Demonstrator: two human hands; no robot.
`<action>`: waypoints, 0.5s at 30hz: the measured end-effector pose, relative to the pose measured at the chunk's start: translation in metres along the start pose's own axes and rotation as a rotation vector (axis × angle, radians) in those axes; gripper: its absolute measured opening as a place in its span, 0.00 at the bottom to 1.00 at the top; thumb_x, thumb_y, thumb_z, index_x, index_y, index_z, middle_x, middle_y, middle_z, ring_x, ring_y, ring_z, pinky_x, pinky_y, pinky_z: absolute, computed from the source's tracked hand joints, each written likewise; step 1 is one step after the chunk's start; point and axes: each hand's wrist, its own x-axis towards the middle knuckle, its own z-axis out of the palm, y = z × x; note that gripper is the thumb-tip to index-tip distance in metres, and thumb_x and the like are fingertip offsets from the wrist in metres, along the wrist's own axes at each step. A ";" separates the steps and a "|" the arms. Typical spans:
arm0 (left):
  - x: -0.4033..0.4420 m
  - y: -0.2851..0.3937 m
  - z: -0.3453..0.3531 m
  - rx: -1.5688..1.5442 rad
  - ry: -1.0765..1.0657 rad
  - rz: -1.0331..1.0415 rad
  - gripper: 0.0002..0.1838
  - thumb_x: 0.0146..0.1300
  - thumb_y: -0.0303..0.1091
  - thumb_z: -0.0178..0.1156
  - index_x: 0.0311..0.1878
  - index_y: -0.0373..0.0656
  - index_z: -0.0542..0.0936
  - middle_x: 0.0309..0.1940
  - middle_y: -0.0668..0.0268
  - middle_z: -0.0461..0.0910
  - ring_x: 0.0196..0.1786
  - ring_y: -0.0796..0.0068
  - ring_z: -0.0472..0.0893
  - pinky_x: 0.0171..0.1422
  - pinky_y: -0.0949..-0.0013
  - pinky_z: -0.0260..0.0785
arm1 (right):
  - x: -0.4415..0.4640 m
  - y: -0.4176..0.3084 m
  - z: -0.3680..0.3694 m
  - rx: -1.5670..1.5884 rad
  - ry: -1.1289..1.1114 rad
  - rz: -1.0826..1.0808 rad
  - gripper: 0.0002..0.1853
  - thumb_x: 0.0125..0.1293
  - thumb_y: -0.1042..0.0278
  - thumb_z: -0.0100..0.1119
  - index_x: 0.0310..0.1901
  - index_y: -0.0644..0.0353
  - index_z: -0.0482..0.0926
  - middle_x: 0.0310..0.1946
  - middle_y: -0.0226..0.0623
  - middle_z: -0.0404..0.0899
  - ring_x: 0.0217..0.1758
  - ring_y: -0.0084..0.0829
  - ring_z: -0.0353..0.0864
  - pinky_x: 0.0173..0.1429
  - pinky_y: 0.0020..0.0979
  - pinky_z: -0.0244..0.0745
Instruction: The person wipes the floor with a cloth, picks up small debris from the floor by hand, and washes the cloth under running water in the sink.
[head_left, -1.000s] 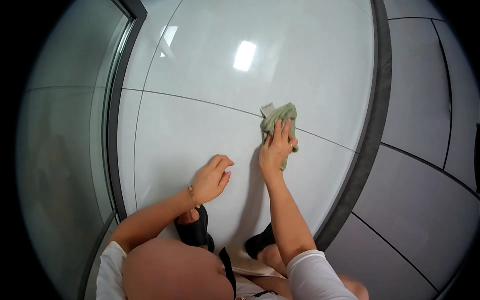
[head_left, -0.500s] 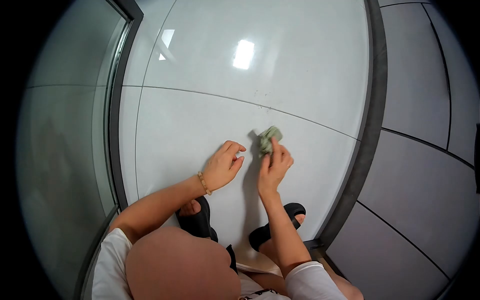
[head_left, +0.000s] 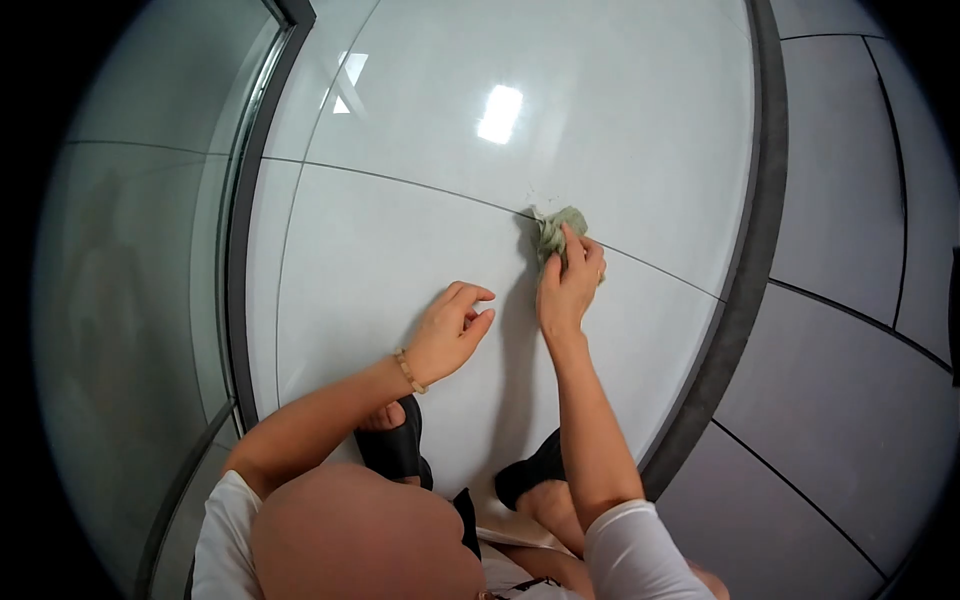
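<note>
A crumpled, pale green cloth (head_left: 553, 232) is in my right hand (head_left: 572, 280), bunched under the fingers at the dark joint line of the white tiled floor (head_left: 400, 240). Small dark specks (head_left: 532, 192) show on the tile just beyond the cloth. My left hand (head_left: 450, 325) hangs over the floor to the left, fingers loosely bent and thumb apart, with nothing in it. A beaded bracelet (head_left: 408, 371) circles the left wrist.
On the left stands a glass panel (head_left: 140, 280) in a dark frame (head_left: 240, 250). A dark grey strip (head_left: 765, 170) borders the white floor on the right, with grey tiles (head_left: 840, 180) past it. My feet in black sandals (head_left: 395, 445) are below my hands.
My right hand has pushed the cloth forward and slightly right, onto the joint line and close to the specks, part of which it now covers. My left hand has stayed almost still.
</note>
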 end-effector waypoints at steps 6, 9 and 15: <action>0.010 0.004 0.002 -0.033 0.061 -0.066 0.12 0.63 0.30 0.55 0.48 0.36 0.73 0.40 0.61 0.73 0.32 0.78 0.74 0.36 0.75 0.68 | -0.069 -0.023 0.004 -0.066 -0.146 -0.192 0.31 0.51 0.79 0.55 0.61 0.53 0.69 0.58 0.46 0.64 0.54 0.48 0.64 0.57 0.44 0.61; 0.008 -0.006 0.004 -0.050 0.112 -0.151 0.13 0.64 0.31 0.55 0.49 0.35 0.72 0.41 0.61 0.74 0.32 0.78 0.74 0.37 0.74 0.69 | -0.062 -0.018 0.018 -0.125 -0.144 -0.223 0.31 0.49 0.79 0.56 0.59 0.54 0.70 0.60 0.44 0.63 0.53 0.48 0.64 0.54 0.44 0.63; 0.009 -0.011 0.000 -0.068 0.084 -0.174 0.13 0.65 0.32 0.54 0.49 0.34 0.72 0.43 0.61 0.73 0.33 0.77 0.75 0.41 0.75 0.69 | -0.001 -0.014 0.023 -0.169 -0.137 -0.243 0.27 0.50 0.79 0.57 0.56 0.57 0.72 0.57 0.43 0.66 0.51 0.47 0.65 0.51 0.43 0.64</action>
